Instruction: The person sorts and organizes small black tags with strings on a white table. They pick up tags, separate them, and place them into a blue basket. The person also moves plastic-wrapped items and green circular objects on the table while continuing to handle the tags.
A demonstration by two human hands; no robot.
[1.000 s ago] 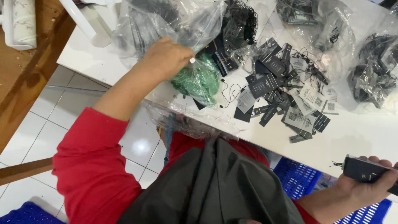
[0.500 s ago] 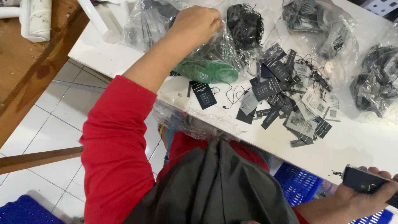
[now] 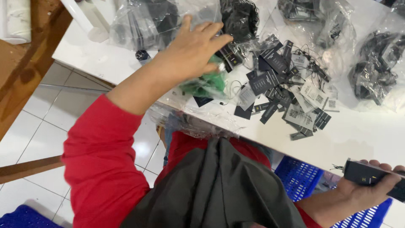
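The left hand (image 3: 192, 50), extended from a red sleeve (image 3: 101, 160), is seen spread open, fingers loosely apart, laid over a clear plastic bag of green tags (image 3: 206, 84) on the white tabletop (image 3: 358, 135). The bag is pressed under the palm near the table's near edge, left of centre. Just right of it, a loose heap of black and grey paper hang tags with strings (image 3: 287, 93) is scattered across the table. Further away, several clear plastic bags of black items (image 3: 156, 21) are piled along the far side, with another at the far right (image 3: 375, 71). The right hand (image 3: 363, 190) is held low at the near right, below the table edge, closed around a flat black rectangular tagging tool (image 3: 371, 177). A dark grey garment (image 3: 215, 190) is draped over the lap, and a blue plastic crate (image 3: 299, 177) is visible beneath.
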